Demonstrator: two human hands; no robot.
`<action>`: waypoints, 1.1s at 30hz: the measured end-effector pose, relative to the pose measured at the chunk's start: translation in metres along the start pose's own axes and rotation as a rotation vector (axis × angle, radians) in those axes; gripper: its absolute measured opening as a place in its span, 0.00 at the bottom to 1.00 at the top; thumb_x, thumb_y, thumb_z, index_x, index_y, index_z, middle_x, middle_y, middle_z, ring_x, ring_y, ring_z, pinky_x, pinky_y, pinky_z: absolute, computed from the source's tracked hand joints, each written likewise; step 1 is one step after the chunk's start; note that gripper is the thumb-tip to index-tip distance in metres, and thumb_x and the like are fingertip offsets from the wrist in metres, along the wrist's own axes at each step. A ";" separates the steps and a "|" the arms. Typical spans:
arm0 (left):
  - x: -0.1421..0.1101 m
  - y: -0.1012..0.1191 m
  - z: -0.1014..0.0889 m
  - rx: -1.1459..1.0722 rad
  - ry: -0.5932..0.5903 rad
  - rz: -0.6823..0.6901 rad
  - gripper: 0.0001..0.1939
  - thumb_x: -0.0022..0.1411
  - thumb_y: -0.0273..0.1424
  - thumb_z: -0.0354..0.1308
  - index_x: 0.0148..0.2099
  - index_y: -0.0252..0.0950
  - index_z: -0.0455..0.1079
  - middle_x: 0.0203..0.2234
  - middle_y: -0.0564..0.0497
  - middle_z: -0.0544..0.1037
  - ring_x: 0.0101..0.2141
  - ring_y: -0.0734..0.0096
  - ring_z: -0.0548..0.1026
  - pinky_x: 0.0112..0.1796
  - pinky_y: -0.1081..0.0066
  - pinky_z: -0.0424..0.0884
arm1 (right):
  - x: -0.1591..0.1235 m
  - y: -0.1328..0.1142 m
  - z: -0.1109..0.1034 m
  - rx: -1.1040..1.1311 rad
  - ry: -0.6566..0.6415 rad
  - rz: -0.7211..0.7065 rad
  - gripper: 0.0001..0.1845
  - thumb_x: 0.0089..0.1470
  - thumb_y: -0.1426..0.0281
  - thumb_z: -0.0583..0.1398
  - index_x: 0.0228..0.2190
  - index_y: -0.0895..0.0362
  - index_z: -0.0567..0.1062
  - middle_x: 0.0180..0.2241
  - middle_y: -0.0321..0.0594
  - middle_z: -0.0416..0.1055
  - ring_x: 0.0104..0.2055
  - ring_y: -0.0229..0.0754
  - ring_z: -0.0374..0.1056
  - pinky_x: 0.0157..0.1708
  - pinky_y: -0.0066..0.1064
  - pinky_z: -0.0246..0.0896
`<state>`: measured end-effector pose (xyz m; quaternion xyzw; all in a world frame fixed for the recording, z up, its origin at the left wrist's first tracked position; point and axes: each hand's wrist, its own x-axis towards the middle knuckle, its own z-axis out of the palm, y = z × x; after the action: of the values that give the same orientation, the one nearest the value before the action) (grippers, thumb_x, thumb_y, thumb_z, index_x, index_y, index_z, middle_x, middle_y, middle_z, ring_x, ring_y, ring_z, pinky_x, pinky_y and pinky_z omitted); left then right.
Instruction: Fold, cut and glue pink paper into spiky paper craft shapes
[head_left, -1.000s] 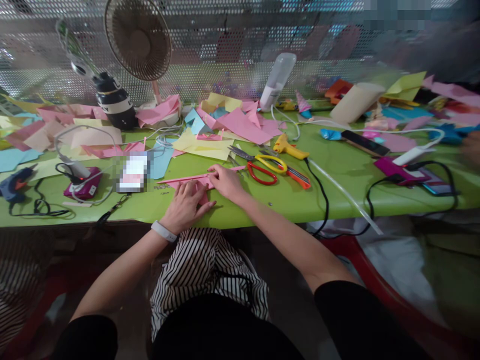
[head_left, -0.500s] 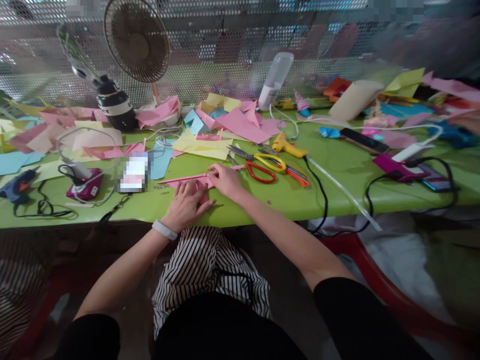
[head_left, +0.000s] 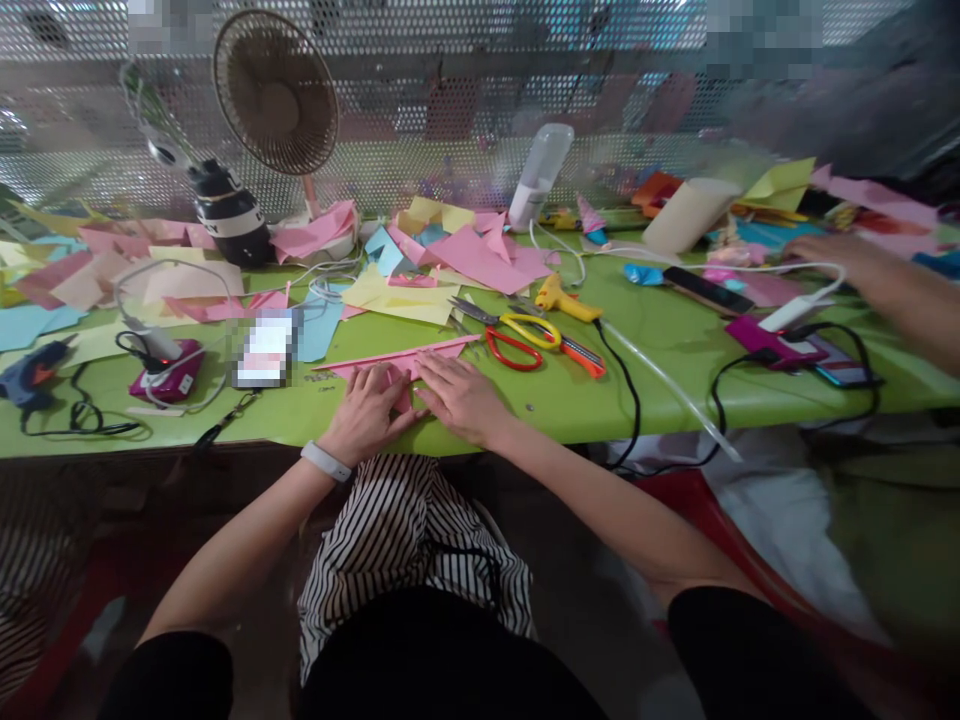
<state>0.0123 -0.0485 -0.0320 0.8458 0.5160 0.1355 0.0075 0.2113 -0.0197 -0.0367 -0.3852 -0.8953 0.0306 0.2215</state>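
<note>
A sheet of pink paper (head_left: 402, 372) lies flat near the table's front edge, with a narrow folded strip along its far side. My left hand (head_left: 369, 408) rests on its left part, fingers stretched out. Beside it, my right hand (head_left: 459, 396) lies flat on the right part, fingers extended and pointing up-left. Both hands cover much of the sheet. Just right of the paper are scissors (head_left: 514, 345) with red and yellow handles, an orange cutter knife (head_left: 583, 356) and a yellow glue gun (head_left: 568, 298).
The green table (head_left: 555, 415) carries scattered coloured paper (head_left: 487, 250) at the back. A phone (head_left: 265, 346) and a purple power socket (head_left: 166, 370) stand left. A blue glue gun (head_left: 34, 376) lies farther left. Cables cross the right side, where another person's arm (head_left: 892, 290) reaches in.
My right hand has gone from pinching the folded strip to lying flat on the paper. My left hand stays nearly in place. Another person's arm has appeared at the right.
</note>
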 end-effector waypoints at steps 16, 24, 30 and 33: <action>-0.001 0.001 -0.003 -0.007 -0.055 -0.046 0.28 0.69 0.43 0.49 0.66 0.36 0.62 0.59 0.37 0.63 0.59 0.49 0.62 0.62 0.47 0.53 | -0.004 -0.001 -0.001 -0.072 -0.097 -0.078 0.32 0.68 0.56 0.45 0.59 0.66 0.69 0.62 0.53 0.63 0.67 0.51 0.57 0.67 0.52 0.46; -0.001 0.001 -0.004 0.006 -0.058 -0.038 0.28 0.69 0.43 0.49 0.67 0.37 0.61 0.59 0.37 0.64 0.59 0.48 0.62 0.61 0.46 0.55 | -0.004 -0.001 0.001 -0.061 -0.089 -0.073 0.32 0.68 0.55 0.46 0.59 0.66 0.70 0.62 0.54 0.64 0.67 0.51 0.58 0.67 0.51 0.47; -0.001 0.000 -0.003 -0.004 -0.044 -0.031 0.28 0.69 0.43 0.49 0.66 0.39 0.62 0.59 0.39 0.64 0.58 0.49 0.62 0.61 0.47 0.55 | -0.005 0.000 0.002 -0.040 -0.079 -0.068 0.32 0.68 0.55 0.47 0.59 0.63 0.70 0.61 0.53 0.64 0.66 0.51 0.58 0.66 0.52 0.47; -0.001 0.000 -0.003 0.001 -0.049 -0.033 0.28 0.69 0.43 0.49 0.67 0.38 0.62 0.59 0.39 0.64 0.58 0.49 0.62 0.62 0.47 0.54 | -0.005 0.000 0.002 -0.038 -0.077 -0.069 0.32 0.68 0.55 0.47 0.59 0.63 0.70 0.62 0.53 0.64 0.66 0.51 0.58 0.66 0.52 0.48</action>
<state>0.0109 -0.0498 -0.0296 0.8401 0.5297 0.1143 0.0218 0.2135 -0.0223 -0.0402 -0.3568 -0.9164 0.0207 0.1803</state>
